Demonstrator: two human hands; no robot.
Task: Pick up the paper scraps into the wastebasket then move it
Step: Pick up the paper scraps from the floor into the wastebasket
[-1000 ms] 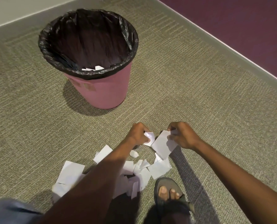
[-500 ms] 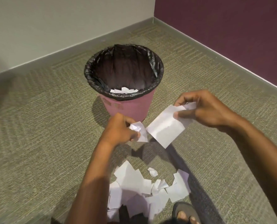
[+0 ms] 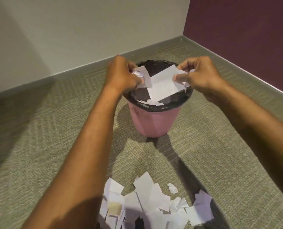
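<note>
Head view looks down on a carpeted floor (image 3: 38,146) in a room corner, where a pale wall (image 3: 71,30) meets a dark purple wall (image 3: 244,30) at about 1 o'clock; a pink wastebasket (image 3: 154,121) with a black liner (image 3: 178,103) folded over its rim stands upright just above the centre of the picture; both bare arms reach forward from the lower edge toward it; the left hand (image 3: 121,75), at roughly 11 o'clock from the basket's mouth, is closed into a fist around a crumpled scrap (image 3: 142,76) whose white edge sticks out between the fingers and hangs over the near-left part of the rim; the right hand (image 3: 198,75), at about 1 o'clock from the mouth, pinches a larger flat sheet (image 3: 165,85) between thumb and fingers, so its grip is closed on that paper; the sheet slants down and to the left over the opening, its lower corner close to the crumpled scrap; whether the two pieces touch cannot be told; a few small white scraps in the basket (image 3: 151,101) show against the near inner wall of the liner; a loose pile of paper scraps (image 3: 150,200) lies on the floor at 6 o'clock, well apart from the basket, with the shadows of the arms falling across the carpet between them.
</note>
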